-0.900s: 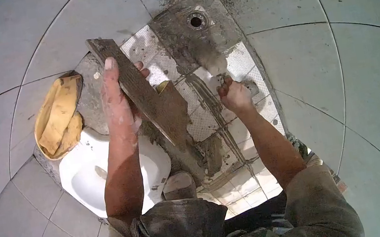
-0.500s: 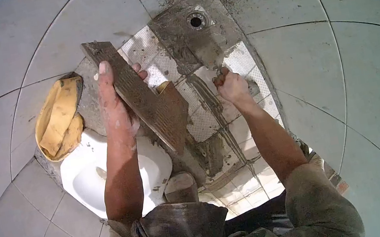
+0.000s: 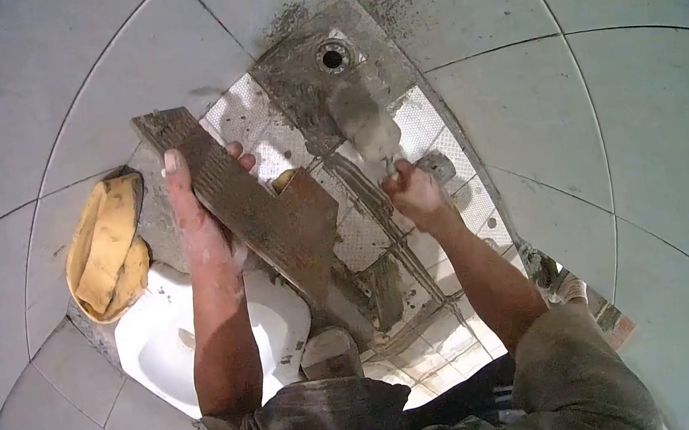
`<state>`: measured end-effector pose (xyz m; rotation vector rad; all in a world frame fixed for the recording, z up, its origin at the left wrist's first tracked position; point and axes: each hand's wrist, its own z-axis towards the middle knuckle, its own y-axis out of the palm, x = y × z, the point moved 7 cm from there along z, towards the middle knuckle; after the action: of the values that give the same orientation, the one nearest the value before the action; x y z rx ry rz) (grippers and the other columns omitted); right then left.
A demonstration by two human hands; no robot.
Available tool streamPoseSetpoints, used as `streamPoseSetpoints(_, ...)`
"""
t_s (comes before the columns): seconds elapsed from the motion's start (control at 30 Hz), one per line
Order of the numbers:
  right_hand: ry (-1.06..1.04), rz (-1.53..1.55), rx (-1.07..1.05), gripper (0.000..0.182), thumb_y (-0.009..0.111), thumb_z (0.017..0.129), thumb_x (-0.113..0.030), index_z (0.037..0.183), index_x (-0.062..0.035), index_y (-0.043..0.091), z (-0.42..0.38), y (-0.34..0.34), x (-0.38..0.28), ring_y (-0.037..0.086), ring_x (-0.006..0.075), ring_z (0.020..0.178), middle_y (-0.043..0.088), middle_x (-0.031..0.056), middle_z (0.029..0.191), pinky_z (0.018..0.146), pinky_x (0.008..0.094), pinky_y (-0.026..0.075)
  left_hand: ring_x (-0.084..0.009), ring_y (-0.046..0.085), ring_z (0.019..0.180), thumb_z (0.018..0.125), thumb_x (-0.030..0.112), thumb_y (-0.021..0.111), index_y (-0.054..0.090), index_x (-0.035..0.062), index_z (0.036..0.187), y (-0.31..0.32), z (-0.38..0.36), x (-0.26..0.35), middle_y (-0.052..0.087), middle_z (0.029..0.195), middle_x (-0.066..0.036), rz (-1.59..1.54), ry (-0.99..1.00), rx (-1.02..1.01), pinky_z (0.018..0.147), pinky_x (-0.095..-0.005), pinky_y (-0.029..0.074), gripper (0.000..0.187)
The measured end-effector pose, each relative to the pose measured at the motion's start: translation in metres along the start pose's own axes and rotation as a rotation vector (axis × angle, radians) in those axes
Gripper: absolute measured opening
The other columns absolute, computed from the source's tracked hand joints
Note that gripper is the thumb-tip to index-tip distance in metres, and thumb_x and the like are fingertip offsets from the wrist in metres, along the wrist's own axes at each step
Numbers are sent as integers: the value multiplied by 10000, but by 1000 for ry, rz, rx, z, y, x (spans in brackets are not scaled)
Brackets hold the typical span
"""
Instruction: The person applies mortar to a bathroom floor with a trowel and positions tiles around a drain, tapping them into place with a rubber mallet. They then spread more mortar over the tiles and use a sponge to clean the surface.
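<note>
My left hand (image 3: 195, 205) grips a long cut tile (image 3: 255, 198) by its edge, thumb on the near side and fingertips showing past the far edge. The tile's ribbed back faces up, smeared with grey mortar, and a notch is cut in its right side. In my right hand (image 3: 419, 195) is the handle of a trowel (image 3: 370, 130), its blade pointing away from me over the mosaic tiles (image 3: 422, 124). Beyond the blade, wet mortar (image 3: 284, 70) covers the floor around a round drain (image 3: 332, 56).
A white toilet (image 3: 151, 338) stands at left under my forearm. A yellow mortar-stained rubber container (image 3: 109, 250) lies behind it. Large pale wall tiles (image 3: 519, 113) enclose the space. Mortar streaks (image 3: 368, 193) cross the floor, and a shoe (image 3: 330, 354) is below.
My right hand has drawn the trowel back toward me, and more of its blade shows. The tile in my left hand has shifted slightly left and nearer me. The camera view has also shifted.
</note>
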<state>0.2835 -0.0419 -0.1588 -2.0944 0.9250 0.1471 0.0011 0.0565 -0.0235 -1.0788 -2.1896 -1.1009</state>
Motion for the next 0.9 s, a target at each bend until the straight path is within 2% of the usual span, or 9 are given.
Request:
streamPoseSetpoints(0.07,-69,250,22,308,622,854,-305,1027,-51,603,-15,8,15,633,281,781,641,156,809,713,420,493,-258,597,940,847,652,545,459,50,1253,1,-2,3,585,1075,-163,127,20,47,765,-381,512,732)
streamPoseSetpoints(0.1,49,561,-154,319,613,886,-306,1055,-35,600,-32,13,21,595,202,740,627,113,790,675,365,482,-258,597,940,847,652,545,459,50,1253,4,-2,3,585,1075,-163,127,18,37,765,-381,512,732)
streamPoseSetpoints(0.23,137,471,-125,308,629,893,-257,1086,-18,595,-78,-10,43,591,149,720,638,99,824,654,309,484,-290,612,960,898,604,498,495,67,1233,8,1,5,608,1078,-178,111,25,1,794,-395,518,633)
streamPoseSetpoints(0.33,264,538,-160,350,668,871,-271,1108,-24,595,-140,-55,50,597,175,718,643,103,847,668,327,487,-290,606,987,894,587,523,482,45,1251,22,-1,22,602,1109,-188,160,53,-70,835,-397,504,651)
streamPoseSetpoints(0.4,73,477,-68,370,706,841,-272,1103,-36,595,-174,-91,58,593,198,682,632,108,797,657,332,485,-287,603,1000,895,577,530,477,33,1258,34,-5,38,602,1120,-190,208,73,-100,854,-396,497,656)
streamPoseSetpoints(0.47,199,131,-143,345,707,837,-255,1100,-56,606,-218,-144,54,582,207,652,608,107,726,640,325,477,-282,599,1014,899,553,537,472,16,1261,53,-10,55,599,1151,-189,326,95,-142,864,-395,493,651)
streamPoseSetpoints(0.63,129,21,90,350,741,755,-207,1059,-60,651,-334,-250,68,625,248,663,626,144,714,638,362,489,-259,601,1011,899,526,533,506,25,1235,109,-24,93,624,1129,-156,604,137,-292,840,-394,487,604)
streamPoseSetpoints(0.73,254,-7,283,260,735,747,-123,963,-15,637,-418,-296,71,484,138,604,555,95,657,574,337,435,-242,605,992,888,538,527,526,38,1237,141,-27,100,648,1083,-132,826,107,-392,831,-374,468,610)
streamPoseSetpoints(0.9,796,93,324,243,715,737,-181,872,-7,612,-571,-312,117,434,161,563,502,95,609,547,366,436,-229,578,1003,892,519,563,502,40,1242,193,-72,90,607,1103,-129,655,7,-506,875,-390,450,596)
